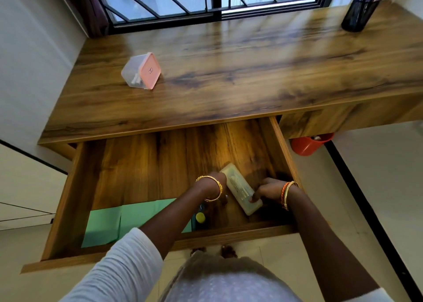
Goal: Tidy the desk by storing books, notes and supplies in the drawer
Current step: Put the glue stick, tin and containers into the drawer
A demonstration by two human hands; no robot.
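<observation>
The wooden drawer (68, 201) is pulled open below the desk top (229, 72). Inside it, at the right, lies a translucent yellowish plastic case (238, 187). My left hand (220, 182) holds its left side and my right hand (267, 189) grips its near right end, thumb on the lid. Green paper sheets (105, 224) lie at the drawer's front left. A small yellow-capped bottle (200, 218) stands beside my left forearm. On the desk, a clear box with a pink lid (143, 70) lies on its side at the left.
A black mesh pen holder (360, 13) full of blue pens stands at the desk's far right corner. A red bucket (309, 145) sits on the floor under the desk at the right. A barred window runs behind the desk. A wall is at the left.
</observation>
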